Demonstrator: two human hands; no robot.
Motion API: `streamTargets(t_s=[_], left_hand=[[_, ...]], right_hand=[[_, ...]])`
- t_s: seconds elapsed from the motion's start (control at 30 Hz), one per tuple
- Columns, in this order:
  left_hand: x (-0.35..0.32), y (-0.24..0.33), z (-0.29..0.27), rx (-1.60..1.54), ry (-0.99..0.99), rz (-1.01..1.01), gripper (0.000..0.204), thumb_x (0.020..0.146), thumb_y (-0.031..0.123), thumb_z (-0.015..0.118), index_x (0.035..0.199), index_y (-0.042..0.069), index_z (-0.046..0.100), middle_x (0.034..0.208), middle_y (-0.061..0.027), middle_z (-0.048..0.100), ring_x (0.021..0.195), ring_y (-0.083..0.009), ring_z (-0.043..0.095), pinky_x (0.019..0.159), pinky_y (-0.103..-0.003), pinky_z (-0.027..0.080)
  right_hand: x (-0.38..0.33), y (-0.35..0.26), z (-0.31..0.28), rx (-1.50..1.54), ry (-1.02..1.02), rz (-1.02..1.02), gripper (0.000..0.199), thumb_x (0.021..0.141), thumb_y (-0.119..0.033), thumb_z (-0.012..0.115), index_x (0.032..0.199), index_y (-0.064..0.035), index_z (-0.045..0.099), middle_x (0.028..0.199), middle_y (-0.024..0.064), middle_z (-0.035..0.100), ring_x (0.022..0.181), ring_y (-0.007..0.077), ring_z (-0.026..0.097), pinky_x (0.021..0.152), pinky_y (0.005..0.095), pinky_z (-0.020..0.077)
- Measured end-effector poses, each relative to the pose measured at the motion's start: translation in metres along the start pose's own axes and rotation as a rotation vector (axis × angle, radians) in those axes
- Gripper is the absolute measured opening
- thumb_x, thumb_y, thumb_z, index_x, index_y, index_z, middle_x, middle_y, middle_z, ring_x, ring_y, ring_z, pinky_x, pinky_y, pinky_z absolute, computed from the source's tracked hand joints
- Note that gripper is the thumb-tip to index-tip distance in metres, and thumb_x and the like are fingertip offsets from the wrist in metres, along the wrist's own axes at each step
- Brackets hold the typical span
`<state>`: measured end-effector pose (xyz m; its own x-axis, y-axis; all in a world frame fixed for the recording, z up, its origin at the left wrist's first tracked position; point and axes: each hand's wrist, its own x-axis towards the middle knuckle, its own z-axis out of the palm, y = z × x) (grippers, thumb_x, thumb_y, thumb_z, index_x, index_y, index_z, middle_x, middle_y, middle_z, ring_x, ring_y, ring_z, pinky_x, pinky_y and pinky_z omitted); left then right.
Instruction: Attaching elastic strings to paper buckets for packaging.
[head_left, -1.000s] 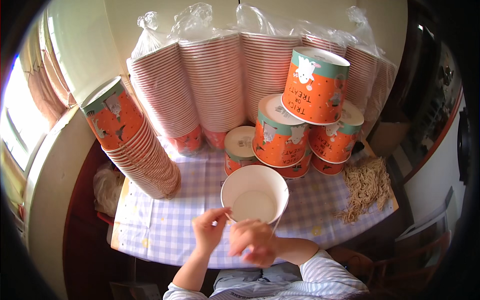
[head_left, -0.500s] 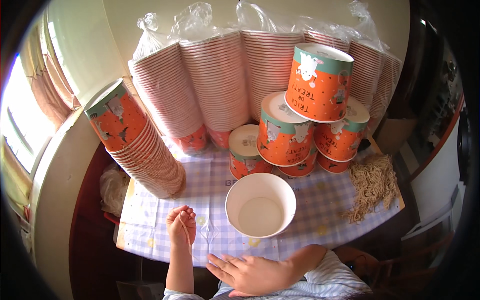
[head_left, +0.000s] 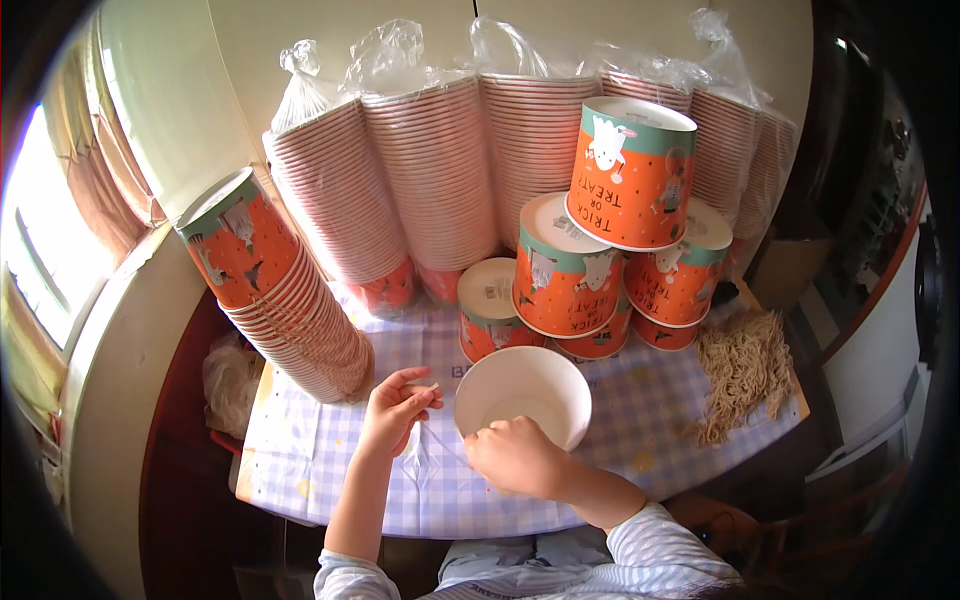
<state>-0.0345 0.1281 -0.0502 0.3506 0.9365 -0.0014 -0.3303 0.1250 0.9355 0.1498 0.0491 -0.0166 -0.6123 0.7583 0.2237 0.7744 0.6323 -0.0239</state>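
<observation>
Left of the open paper bucket (head_left: 540, 385), my left hand (head_left: 392, 412) pinches thumb and fingers together. A short pale end of cord (head_left: 434, 387) pokes out at the fingertips; the rest of it is hard to see. My right hand (head_left: 518, 458) is curled closed in front of the bucket and overlaps its near rim. What it grips, if anything, is hidden. The bucket stands mouth up and shows a white inside. Behind it, orange and green printed buckets (head_left: 570, 290) are piled upside down, with one bucket (head_left: 630, 180) on top.
A leaning stack of nested buckets (head_left: 290, 300) stands at the left. Tall plastic-wrapped stacks (head_left: 430, 180) line the wall. A bundle of tan cords (head_left: 745, 370) lies at the table's right edge. A checkered cloth (head_left: 330, 470) covers the table.
Both hands have moved forward, closer to the bucket. The right hand has gone from stretched fingers to a closed grip. The cord that dangled from my left hand is now mostly out of sight.
</observation>
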Motion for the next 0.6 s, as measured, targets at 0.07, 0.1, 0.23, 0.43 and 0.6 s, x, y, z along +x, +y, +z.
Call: streamTargets(t_s=[0.07, 0.1, 0.23, 0.43, 0.6], left_hand=[[0.011, 0.001, 0.002, 0.047, -0.005, -0.022, 0.016, 0.083, 0.005, 0.058, 0.098, 0.001, 0.055, 0.086, -0.0104, 0.065, 0.076, -0.0141, 0.062, 0.061, -0.022, 0.047], [0.014, 0.0, 0.001, 0.03, -0.024, -0.027, 0.014, 0.083, 0.005, 0.058, 0.096, 0.001, 0.056, 0.086, -0.0101, 0.065, 0.075, -0.014, 0.062, 0.062, -0.022, 0.047], [0.017, -0.013, -0.001, -0.067, -0.058, -0.055, 0.006, 0.083, 0.005, 0.057, 0.087, 0.001, 0.056, 0.081, -0.0115, 0.064, 0.07, -0.0154, 0.062, 0.063, -0.025, 0.051], [0.01, -0.037, -0.008, -0.341, -0.105, -0.005, 0.004, 0.083, 0.005, 0.057, 0.081, 0.002, 0.055, 0.074, -0.0087, 0.061, 0.064, -0.014, 0.06, 0.056, -0.022, 0.048], [-0.003, -0.052, -0.013, -0.282, -0.18, -0.06, 0.007, 0.084, 0.01, 0.057, 0.082, 0.003, 0.054, 0.073, -0.0067, 0.059, 0.066, -0.0138, 0.058, 0.058, -0.023, 0.046]], right_hand=[[-0.004, 0.012, 0.001, 0.029, 0.003, 0.028, 0.004, 0.056, -0.009, 0.061, 0.059, -0.0087, 0.064, 0.052, 0.0091, 0.06, 0.051, 0.0205, 0.063, 0.042, 0.032, 0.048], [-0.008, 0.019, -0.006, 0.011, -0.025, 0.027, 0.004, 0.056, -0.01, 0.061, 0.059, -0.0092, 0.064, 0.052, 0.0092, 0.059, 0.051, 0.0208, 0.063, 0.042, 0.0326, 0.0478], [-0.018, 0.043, -0.034, 0.113, -0.273, 0.146, 0.021, 0.068, -0.034, 0.062, 0.072, -0.013, 0.064, 0.063, 0.0067, 0.062, 0.063, 0.0251, 0.062, 0.056, 0.035, 0.0492], [-0.009, 0.046, -0.024, 0.265, -0.089, 0.213, 0.029, 0.08, -0.034, 0.055, 0.093, -0.0091, 0.062, 0.073, 0.0106, 0.063, 0.068, 0.0286, 0.061, 0.062, 0.0378, 0.0492], [0.013, 0.041, -0.003, 0.287, -0.005, 0.169, 0.025, 0.082, -0.024, 0.054, 0.1, -0.0077, 0.059, 0.076, 0.0127, 0.063, 0.069, 0.0292, 0.061, 0.06, 0.0385, 0.0488]])
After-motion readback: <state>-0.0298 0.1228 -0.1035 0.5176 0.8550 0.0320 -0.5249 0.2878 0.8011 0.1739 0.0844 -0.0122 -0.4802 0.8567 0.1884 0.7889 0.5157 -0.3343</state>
